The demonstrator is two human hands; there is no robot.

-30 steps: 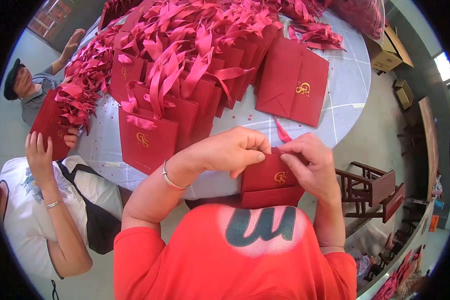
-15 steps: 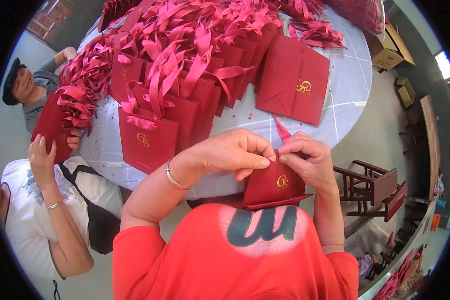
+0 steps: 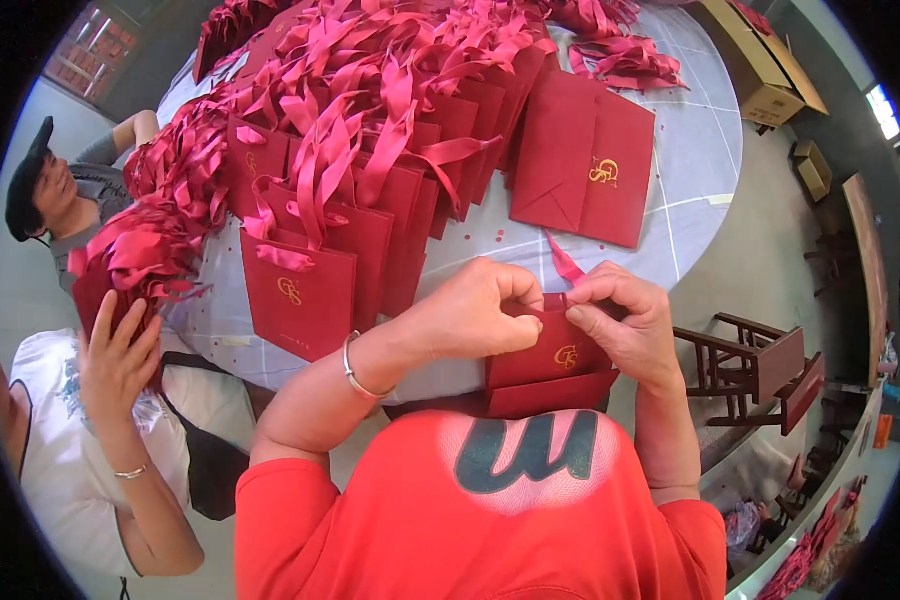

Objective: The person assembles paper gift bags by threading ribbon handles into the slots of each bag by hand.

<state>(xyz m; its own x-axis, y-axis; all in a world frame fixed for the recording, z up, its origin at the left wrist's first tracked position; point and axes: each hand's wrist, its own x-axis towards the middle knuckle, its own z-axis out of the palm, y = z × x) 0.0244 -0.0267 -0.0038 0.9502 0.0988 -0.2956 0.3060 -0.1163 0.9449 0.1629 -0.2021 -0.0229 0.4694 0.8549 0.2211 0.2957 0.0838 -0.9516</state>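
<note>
A dark red paper gift bag (image 3: 555, 360) with a gold emblem sits against my chest at the near edge of the round table (image 3: 705, 170). My left hand (image 3: 470, 315) pinches the bag's top edge from the left. My right hand (image 3: 625, 315) pinches the same edge from the right, fingertips almost touching the left ones. A red ribbon (image 3: 567, 262) runs from between my fingers up onto the table. Whether the ribbon passes through the bag is hidden by my fingers.
Several finished red bags with ribbon handles (image 3: 370, 180) lie overlapped across the table; a flat stack of bags (image 3: 585, 160) lies to the right. Two other people work at the left; one hand (image 3: 115, 350) holds bags. Wooden chair (image 3: 755, 370) at right, cardboard boxes (image 3: 760, 60) beyond.
My hands have closed in at the bag's top edge and the bag has tilted slightly up toward me. The person at the left has shifted a hand on their bags.
</note>
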